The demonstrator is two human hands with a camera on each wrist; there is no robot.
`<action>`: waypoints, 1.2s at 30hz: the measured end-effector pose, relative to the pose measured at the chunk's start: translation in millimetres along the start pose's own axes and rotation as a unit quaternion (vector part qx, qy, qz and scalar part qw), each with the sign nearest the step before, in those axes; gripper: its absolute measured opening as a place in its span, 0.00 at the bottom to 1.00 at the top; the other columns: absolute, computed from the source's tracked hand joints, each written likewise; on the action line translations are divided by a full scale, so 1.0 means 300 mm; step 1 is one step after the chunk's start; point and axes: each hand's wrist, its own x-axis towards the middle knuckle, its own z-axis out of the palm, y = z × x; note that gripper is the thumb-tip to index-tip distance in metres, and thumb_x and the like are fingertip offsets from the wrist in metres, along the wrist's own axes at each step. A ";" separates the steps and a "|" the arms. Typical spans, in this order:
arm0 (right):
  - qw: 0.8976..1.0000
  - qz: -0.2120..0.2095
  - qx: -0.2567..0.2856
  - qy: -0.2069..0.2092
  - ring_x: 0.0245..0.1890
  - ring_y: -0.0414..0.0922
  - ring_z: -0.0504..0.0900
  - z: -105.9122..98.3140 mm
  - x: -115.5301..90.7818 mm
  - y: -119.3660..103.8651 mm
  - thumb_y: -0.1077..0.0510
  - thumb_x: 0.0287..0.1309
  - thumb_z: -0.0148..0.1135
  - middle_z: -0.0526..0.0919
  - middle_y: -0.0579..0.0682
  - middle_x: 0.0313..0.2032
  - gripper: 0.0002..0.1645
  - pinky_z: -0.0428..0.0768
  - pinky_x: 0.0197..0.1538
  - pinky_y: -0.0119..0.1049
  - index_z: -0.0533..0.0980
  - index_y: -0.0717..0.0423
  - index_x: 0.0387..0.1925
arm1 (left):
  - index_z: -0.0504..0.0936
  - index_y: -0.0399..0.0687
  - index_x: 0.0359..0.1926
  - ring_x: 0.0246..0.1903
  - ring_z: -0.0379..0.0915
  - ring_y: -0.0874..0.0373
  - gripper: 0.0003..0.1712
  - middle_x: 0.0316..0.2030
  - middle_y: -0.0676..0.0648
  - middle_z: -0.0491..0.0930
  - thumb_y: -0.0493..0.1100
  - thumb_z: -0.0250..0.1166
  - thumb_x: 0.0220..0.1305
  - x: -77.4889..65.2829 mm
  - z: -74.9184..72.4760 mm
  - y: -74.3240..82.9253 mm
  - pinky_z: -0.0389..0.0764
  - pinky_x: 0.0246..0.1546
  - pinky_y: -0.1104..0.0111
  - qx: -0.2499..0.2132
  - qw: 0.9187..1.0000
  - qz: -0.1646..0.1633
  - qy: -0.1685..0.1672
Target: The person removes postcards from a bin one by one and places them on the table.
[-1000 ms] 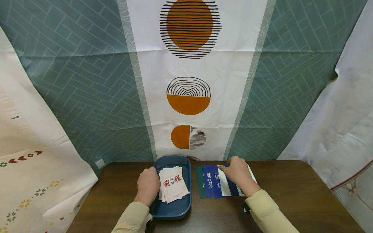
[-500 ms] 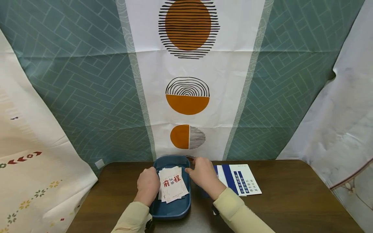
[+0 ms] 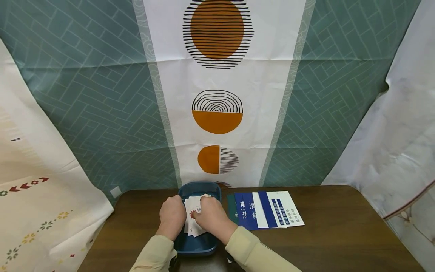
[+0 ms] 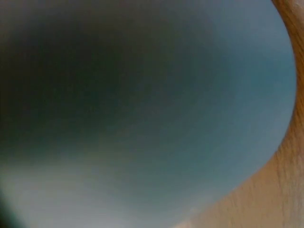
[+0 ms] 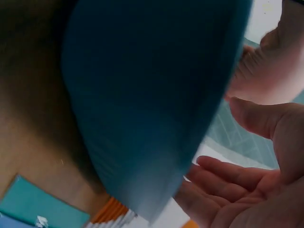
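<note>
A dark blue plastic tray [image 3: 193,250] holds a loose stack of white cards [image 3: 191,206] printed with red characters. My left hand [image 3: 172,216] grips the tray's left rim. The tray's blurred blue wall [image 4: 228,114] nearly fills the left wrist view. Over the tray, my right hand [image 3: 215,218] covers the right part of the cards. The right wrist view shows its thumb and fingers [image 5: 223,183] parted above the tray's rim, with nothing between them. To the right lies an overlapping row of green, blue and white cards [image 3: 265,210].
The brown wooden table [image 3: 326,234] meets a green and white hanging cloth [image 3: 258,113] at its back edge. White patterned cloths hang along the left [image 3: 44,177] and right [image 3: 394,158] sides.
My right hand has moved left from the row of coloured cards, across the tray's right rim, to over the white cards. The left hand has stayed at the tray's left rim.
</note>
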 end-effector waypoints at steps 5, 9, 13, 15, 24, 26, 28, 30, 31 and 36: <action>0.999 0.022 -0.007 -0.027 0.16 0.40 0.70 0.042 -0.002 -0.001 0.45 0.47 0.69 0.70 0.46 0.18 0.21 0.69 0.17 0.30 0.75 0.59 0.30 | 0.80 0.33 0.32 0.15 0.69 0.54 0.06 0.24 0.40 0.77 0.34 0.64 0.53 0.002 0.003 -0.004 0.75 0.15 0.59 0.001 1.000 -0.006 0.002; 0.998 0.029 -0.041 -0.022 0.16 0.41 0.69 0.063 -0.002 -0.010 0.42 0.43 0.70 0.69 0.44 0.17 0.24 0.68 0.18 0.31 0.76 0.58 0.30 | 0.80 0.34 0.33 0.15 0.68 0.54 0.07 0.24 0.39 0.77 0.34 0.64 0.53 0.003 0.002 -0.003 0.75 0.14 0.60 0.001 1.000 -0.011 -0.003; 0.993 0.046 -0.108 -0.014 0.19 0.42 0.69 0.088 0.011 -0.014 0.37 0.42 0.69 0.70 0.46 0.20 0.29 0.73 0.24 0.32 0.77 0.58 0.33 | 0.79 0.33 0.33 0.15 0.68 0.54 0.08 0.24 0.39 0.77 0.35 0.65 0.53 0.006 0.000 0.000 0.75 0.15 0.59 0.003 1.000 -0.011 -0.004; 0.987 0.056 -0.147 -0.015 0.22 0.43 0.69 0.104 0.021 -0.011 0.35 0.42 0.67 0.72 0.48 0.23 0.32 0.76 0.30 0.36 0.77 0.58 0.35 | 0.79 0.33 0.34 0.15 0.68 0.54 0.08 0.24 0.39 0.77 0.35 0.64 0.54 0.007 -0.002 0.001 0.75 0.15 0.59 0.005 1.000 -0.011 -0.004; 0.969 0.070 -0.236 -0.021 0.31 0.49 0.73 0.161 0.029 0.005 0.28 0.35 0.67 0.74 0.55 0.30 0.46 0.78 0.34 0.42 0.76 0.64 0.41 | 0.79 0.33 0.35 0.18 0.72 0.51 0.08 0.28 0.36 0.78 0.34 0.63 0.53 0.012 0.004 0.003 0.75 0.16 0.54 0.007 1.000 -0.008 -0.002; 0.968 0.068 -0.243 -0.013 0.31 0.49 0.73 0.166 0.028 0.005 0.28 0.33 0.68 0.74 0.55 0.30 0.47 0.78 0.34 0.42 0.75 0.64 0.41 | 0.79 0.34 0.35 0.19 0.72 0.50 0.08 0.28 0.36 0.78 0.33 0.64 0.53 0.014 0.008 0.001 0.75 0.16 0.53 0.007 1.000 -0.007 0.000; 0.967 0.066 -0.247 -0.007 0.31 0.49 0.72 0.167 0.027 0.003 0.28 0.31 0.69 0.74 0.56 0.30 0.48 0.78 0.33 0.41 0.75 0.65 0.41 | 0.79 0.34 0.36 0.19 0.73 0.49 0.08 0.28 0.36 0.78 0.33 0.64 0.53 0.015 0.009 -0.001 0.75 0.16 0.53 0.009 1.000 -0.006 0.003; 0.965 0.065 -0.254 -0.003 0.31 0.48 0.72 0.168 0.027 0.002 0.28 0.31 0.69 0.74 0.56 0.31 0.49 0.78 0.33 0.40 0.74 0.65 0.42 | 0.79 0.34 0.36 0.19 0.72 0.50 0.09 0.28 0.37 0.78 0.33 0.64 0.53 0.016 0.009 -0.001 0.75 0.16 0.53 0.008 1.000 -0.008 0.004; 0.964 0.066 -0.258 -0.001 0.31 0.48 0.71 0.167 0.026 0.000 0.27 0.31 0.69 0.73 0.56 0.30 0.49 0.78 0.33 0.40 0.74 0.65 0.42 | 0.79 0.34 0.36 0.19 0.72 0.50 0.09 0.28 0.37 0.78 0.33 0.64 0.52 0.015 0.009 -0.001 0.75 0.16 0.53 0.007 1.000 -0.008 0.003; 0.957 0.046 -0.285 0.016 0.28 0.47 0.70 0.171 0.026 -0.001 0.28 0.28 0.71 0.73 0.54 0.27 0.47 0.78 0.32 0.40 0.76 0.62 0.40 | 0.80 0.34 0.35 0.17 0.70 0.52 0.08 0.27 0.38 0.78 0.34 0.65 0.52 0.014 0.006 -0.001 0.75 0.16 0.55 0.005 1.000 -0.010 -0.001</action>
